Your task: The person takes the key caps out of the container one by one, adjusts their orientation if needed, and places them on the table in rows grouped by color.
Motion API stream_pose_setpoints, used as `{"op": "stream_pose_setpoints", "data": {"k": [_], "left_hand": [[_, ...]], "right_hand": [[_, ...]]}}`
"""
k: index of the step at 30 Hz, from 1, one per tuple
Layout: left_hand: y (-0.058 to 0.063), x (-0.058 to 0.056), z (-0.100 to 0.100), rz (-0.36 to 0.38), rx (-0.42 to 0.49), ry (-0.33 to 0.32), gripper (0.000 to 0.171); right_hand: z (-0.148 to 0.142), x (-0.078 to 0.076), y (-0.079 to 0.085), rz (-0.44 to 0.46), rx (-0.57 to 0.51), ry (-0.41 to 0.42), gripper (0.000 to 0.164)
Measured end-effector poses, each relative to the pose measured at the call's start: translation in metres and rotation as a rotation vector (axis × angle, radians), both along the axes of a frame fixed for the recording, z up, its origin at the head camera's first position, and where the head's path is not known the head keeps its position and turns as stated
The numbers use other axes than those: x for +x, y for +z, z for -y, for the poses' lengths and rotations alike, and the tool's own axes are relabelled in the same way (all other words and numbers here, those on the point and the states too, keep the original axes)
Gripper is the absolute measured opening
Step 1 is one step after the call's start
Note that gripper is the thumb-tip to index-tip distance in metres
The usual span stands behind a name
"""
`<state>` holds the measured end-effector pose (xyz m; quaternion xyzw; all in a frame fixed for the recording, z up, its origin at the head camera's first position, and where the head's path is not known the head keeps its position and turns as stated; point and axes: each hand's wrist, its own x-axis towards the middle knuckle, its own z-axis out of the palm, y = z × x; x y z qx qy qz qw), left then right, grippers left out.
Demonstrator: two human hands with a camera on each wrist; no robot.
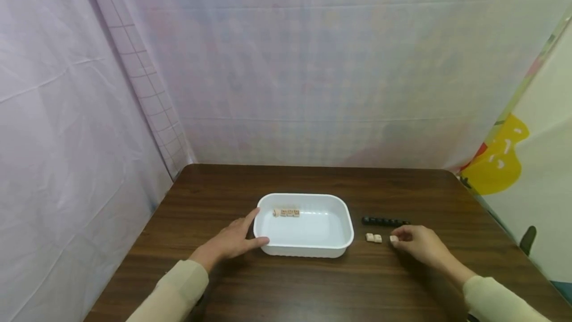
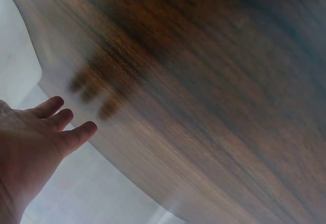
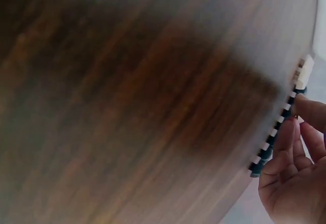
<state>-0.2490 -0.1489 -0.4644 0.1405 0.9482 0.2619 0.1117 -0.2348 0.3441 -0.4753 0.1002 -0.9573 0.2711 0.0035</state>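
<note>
My left hand (image 1: 231,238) rests against the left side of a white rectangular tray (image 1: 306,251), with fingers and thumb spread along its rim. In the left wrist view the fingers of that hand (image 2: 46,137) look fairly straight. Several small beige blocks (image 1: 289,212) with markings lie in a row inside the tray. To the right of it, my right hand (image 1: 422,245) pinches one small beige block (image 1: 393,238) between thumb and fingertips, at the tabletop. Two more beige blocks (image 1: 373,238) sit side by side between that hand and the tray.
A dark notched strip (image 1: 385,221) lies just behind the loose blocks; its pale notches show in the right wrist view. The brown wood-grain table (image 1: 286,292) bears everything. Pale curtains (image 1: 313,63) hang behind it and at the sides.
</note>
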Motion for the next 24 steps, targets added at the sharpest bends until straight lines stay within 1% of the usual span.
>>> {"op": "stream_pose_setpoints", "data": {"k": [3,8,11,17,24], "left_hand": [[0.000,0.000,0.000,0.010,0.004,0.007,0.099],[-0.001,-0.001,0.000,0.021,0.002,0.022,0.096],[-0.001,-0.001,-0.001,0.018,0.001,0.022,0.095],[0.000,0.000,-0.001,0.024,0.003,0.025,0.096],[-0.001,-0.001,0.000,0.024,0.005,0.022,0.097]], "right_hand": [[0.000,-0.003,-0.004,0.003,0.005,-0.004,0.024],[0.002,-0.008,-0.007,0.003,0.002,0.026,0.027],[0.004,-0.010,-0.009,0.003,0.009,0.028,0.028],[0.006,-0.012,-0.012,-0.022,0.039,0.035,0.029],[0.011,-0.013,-0.013,-0.034,0.028,0.036,0.031]]}}
